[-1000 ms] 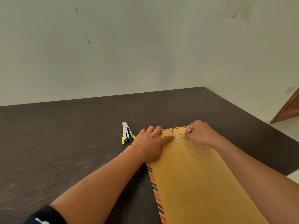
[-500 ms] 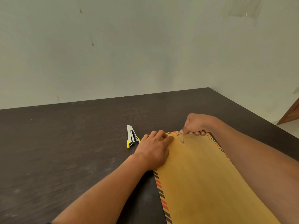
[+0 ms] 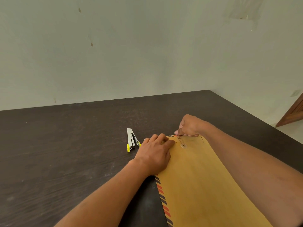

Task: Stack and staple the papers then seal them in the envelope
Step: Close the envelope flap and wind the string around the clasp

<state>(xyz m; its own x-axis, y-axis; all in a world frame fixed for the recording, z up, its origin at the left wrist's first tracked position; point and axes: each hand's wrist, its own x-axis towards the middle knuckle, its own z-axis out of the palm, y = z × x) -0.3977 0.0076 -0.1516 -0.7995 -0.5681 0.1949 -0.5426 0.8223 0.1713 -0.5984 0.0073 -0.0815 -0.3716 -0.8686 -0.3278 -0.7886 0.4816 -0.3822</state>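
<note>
A large brown envelope (image 3: 201,182) with a red and black striped border lies flat on the dark table (image 3: 65,153). My left hand (image 3: 155,153) presses palm-down on its upper left part, fingers spread. My right hand (image 3: 188,126) is at the envelope's far edge, fingers pinched on the thin closure string (image 3: 180,140), which runs down to a round button (image 3: 184,145). A silver stapler (image 3: 132,139) with yellow ends lies just left of my left hand. No loose papers are in view.
The table's right edge (image 3: 255,122) runs diagonally close to my right arm, with pale floor beyond it. A plain wall stands behind the table's far edge. A brown wooden door (image 3: 293,113) shows at the far right.
My right hand has moved from beside the button up to the envelope's far edge, pulling the string with it. My left hand has stayed pressed on the envelope.
</note>
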